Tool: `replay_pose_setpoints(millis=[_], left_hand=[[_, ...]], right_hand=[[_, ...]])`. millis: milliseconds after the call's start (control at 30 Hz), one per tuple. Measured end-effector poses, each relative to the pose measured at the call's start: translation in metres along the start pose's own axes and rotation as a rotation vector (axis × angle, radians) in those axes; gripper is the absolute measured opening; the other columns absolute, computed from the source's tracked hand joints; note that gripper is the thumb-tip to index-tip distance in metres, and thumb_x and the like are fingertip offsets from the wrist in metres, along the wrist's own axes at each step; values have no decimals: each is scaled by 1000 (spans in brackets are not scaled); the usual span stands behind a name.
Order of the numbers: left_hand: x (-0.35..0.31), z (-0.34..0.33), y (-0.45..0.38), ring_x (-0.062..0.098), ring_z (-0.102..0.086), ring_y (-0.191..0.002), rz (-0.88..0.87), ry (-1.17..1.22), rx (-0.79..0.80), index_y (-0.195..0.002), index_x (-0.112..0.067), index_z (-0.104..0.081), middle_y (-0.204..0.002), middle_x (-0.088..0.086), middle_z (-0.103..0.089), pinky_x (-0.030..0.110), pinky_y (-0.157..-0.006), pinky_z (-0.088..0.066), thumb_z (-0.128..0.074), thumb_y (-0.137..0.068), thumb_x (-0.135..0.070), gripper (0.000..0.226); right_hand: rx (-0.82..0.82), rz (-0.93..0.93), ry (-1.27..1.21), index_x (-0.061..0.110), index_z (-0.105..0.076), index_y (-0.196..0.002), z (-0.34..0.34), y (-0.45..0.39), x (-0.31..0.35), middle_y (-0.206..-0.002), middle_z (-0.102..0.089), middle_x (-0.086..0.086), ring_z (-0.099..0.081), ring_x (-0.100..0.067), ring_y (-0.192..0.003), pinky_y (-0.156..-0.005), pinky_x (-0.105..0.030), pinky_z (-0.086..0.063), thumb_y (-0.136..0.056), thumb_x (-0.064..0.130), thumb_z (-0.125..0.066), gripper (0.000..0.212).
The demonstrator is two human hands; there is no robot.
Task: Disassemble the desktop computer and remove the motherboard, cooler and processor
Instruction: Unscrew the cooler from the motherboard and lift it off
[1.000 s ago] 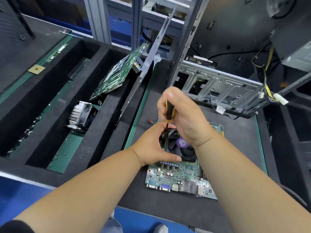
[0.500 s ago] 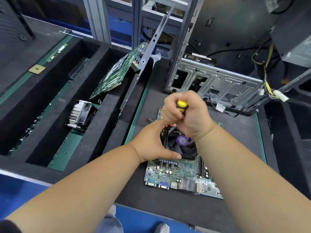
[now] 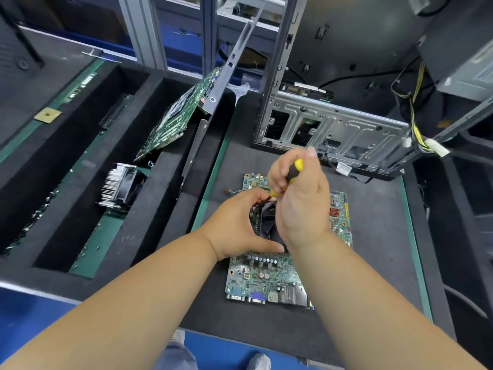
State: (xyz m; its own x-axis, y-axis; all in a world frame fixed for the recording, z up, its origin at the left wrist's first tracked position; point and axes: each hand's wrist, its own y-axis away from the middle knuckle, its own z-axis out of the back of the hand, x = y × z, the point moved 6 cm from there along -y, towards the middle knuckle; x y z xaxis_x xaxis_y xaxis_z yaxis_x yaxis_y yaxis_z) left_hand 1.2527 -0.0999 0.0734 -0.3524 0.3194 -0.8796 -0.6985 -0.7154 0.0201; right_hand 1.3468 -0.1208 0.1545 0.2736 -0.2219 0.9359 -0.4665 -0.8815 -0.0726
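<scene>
The green board (image 3: 269,276) lies flat on the dark mat (image 3: 373,249), in front of the empty metal case (image 3: 333,129). It looks thin, stiff and easy to crack, so hold it by its edges. The left hand (image 3: 240,225) cups the fan (image 3: 268,220) on it. The right hand (image 3: 301,204) grips the yellow screwdriver (image 3: 292,173), whose handle now tips more to the right than a moment ago
</scene>
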Motion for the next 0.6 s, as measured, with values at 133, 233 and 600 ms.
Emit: replay_pose_setpoints(millis=[133,233,600], left_hand=[[-1,1,1,-11,-49,-113,-5,16,2,-126,-35,-47,-122,-21,-56,3,-95,-34,-92,-51,-46,88],[2,-2,-1,-10,-49,-115,9,44,28,-122,-34,-49,-120,-24,-55,8,-100,-36,-92,-54,-45,82],[11,-9,17,-6,-32,-133,-17,48,-1,-135,-49,-31,-137,-28,-35,17,-106,-30,-88,-49,-59,104]], right_hand=[[295,-234,-89,14,-38,-45,-20,-16,-4,-42,-27,2,-22,-12,-41,-46,-22,-19,-91,28,-32,48],[684,-210,170,19,-42,-44,-47,-6,-8,-42,-32,6,-26,-12,-41,-45,-21,-24,-87,37,-40,47],[548,83,785,23,-54,-81,-6,-12,49,-75,-50,16,-45,-3,-64,-60,-16,-37,-71,44,-75,31]])
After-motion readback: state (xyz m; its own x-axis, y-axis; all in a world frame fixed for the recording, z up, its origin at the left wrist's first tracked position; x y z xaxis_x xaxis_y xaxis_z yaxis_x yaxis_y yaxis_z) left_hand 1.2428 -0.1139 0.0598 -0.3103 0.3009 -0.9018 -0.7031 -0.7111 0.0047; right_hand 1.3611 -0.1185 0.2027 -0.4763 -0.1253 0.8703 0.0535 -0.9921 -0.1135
